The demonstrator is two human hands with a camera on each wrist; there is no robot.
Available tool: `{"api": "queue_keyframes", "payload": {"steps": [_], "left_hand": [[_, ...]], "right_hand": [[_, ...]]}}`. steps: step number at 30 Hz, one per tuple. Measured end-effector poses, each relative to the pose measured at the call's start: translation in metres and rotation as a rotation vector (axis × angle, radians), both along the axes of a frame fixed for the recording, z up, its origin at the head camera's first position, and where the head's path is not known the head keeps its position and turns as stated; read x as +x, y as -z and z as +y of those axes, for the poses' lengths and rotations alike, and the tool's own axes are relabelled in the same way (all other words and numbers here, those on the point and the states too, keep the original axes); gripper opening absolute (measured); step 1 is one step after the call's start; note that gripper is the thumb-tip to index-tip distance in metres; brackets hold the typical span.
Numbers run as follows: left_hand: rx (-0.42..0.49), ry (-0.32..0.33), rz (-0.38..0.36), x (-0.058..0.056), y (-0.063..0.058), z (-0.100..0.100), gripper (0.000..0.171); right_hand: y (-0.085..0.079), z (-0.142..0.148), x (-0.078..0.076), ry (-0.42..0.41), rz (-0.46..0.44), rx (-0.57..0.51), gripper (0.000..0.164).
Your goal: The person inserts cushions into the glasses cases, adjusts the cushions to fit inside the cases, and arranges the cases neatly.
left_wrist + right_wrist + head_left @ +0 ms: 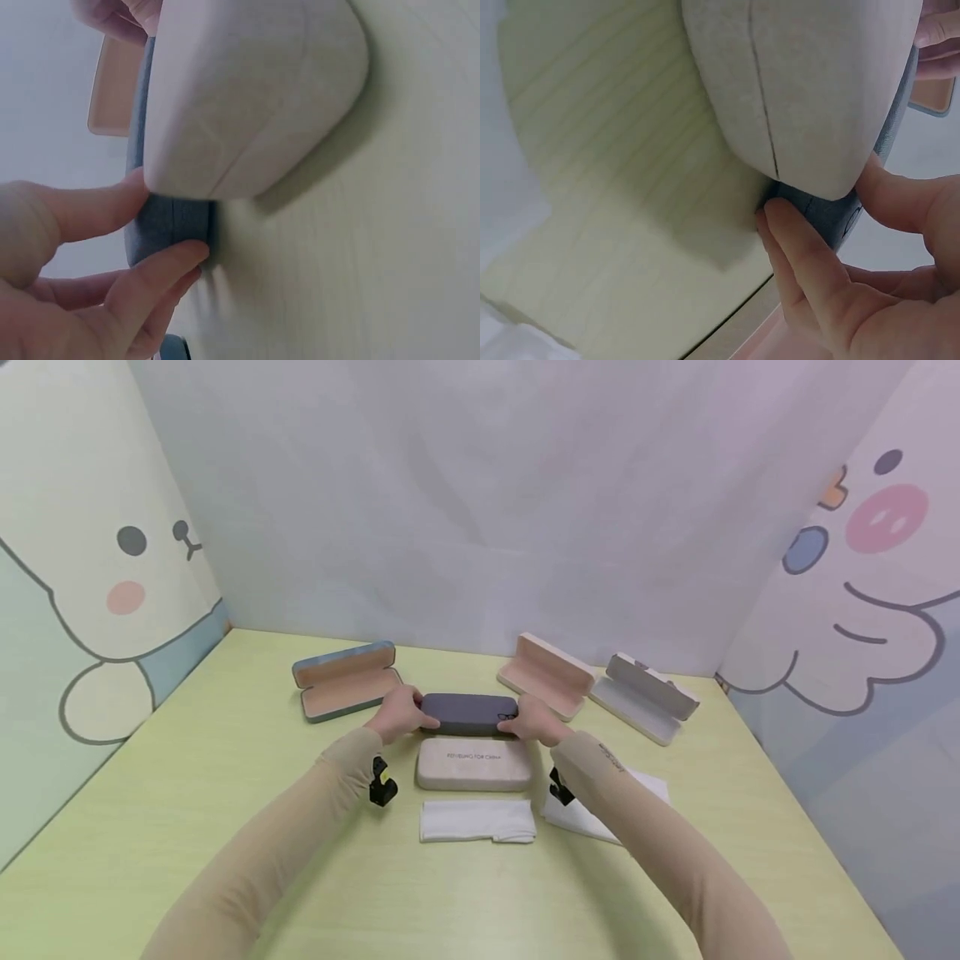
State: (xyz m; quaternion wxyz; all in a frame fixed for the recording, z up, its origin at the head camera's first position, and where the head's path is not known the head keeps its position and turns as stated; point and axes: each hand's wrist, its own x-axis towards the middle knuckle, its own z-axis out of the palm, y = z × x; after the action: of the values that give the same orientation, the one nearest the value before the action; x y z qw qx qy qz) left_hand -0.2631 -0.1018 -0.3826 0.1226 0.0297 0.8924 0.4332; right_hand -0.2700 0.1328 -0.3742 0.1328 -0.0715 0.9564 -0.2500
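A closed dark blue glasses case lies between my two hands, a small glasses mark near its right end. My left hand holds its left end; in the left wrist view the thumb and fingers pinch that end. At the other end my right hand grips with thumb and fingers. Just in front of it sits a closed beige glasses case with printed lettering, hiding part of the dark case in both wrist views.
Three open glasses cases stand behind: a blue one at left, a pink one, and a white-grey one at right. Nearer lie a folded white cloth and another white cloth, partly under the right forearm. Walls enclose the table.
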Motion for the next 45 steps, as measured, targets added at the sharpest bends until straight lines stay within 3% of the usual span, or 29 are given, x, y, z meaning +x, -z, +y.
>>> {"api": "queue_keyframes", "payload": {"steps": [8, 16, 23, 33, 38, 45], "left_hand": [[0.074, -0.038, -0.006, 0.007, 0.004, -0.019, 0.058], [0.151, -0.077, -0.017, 0.019, 0.011, -0.047, 0.059], [0.124, -0.085, -0.005, 0.029, 0.009, -0.062, 0.062], [0.111, -0.117, -0.028, 0.053, 0.008, -0.089, 0.066], [0.047, -0.144, -0.032, 0.065, 0.006, -0.103, 0.068], [0.048, -0.184, -0.030, 0.078, 0.008, -0.117, 0.066]], "right_hand": [[-0.005, -0.017, -0.013, -0.060, -0.007, 0.127, 0.030], [-0.003, -0.050, -0.016, -0.060, -0.028, 0.110, 0.036], [-0.007, -0.067, -0.017, -0.111, -0.062, 0.166, 0.041], [-0.013, -0.096, -0.011, -0.222, -0.081, 0.215, 0.037], [-0.013, -0.112, -0.011, -0.242, -0.097, 0.218, 0.034], [-0.006, -0.134, -0.016, -0.247, -0.144, 0.210, 0.032]]}}
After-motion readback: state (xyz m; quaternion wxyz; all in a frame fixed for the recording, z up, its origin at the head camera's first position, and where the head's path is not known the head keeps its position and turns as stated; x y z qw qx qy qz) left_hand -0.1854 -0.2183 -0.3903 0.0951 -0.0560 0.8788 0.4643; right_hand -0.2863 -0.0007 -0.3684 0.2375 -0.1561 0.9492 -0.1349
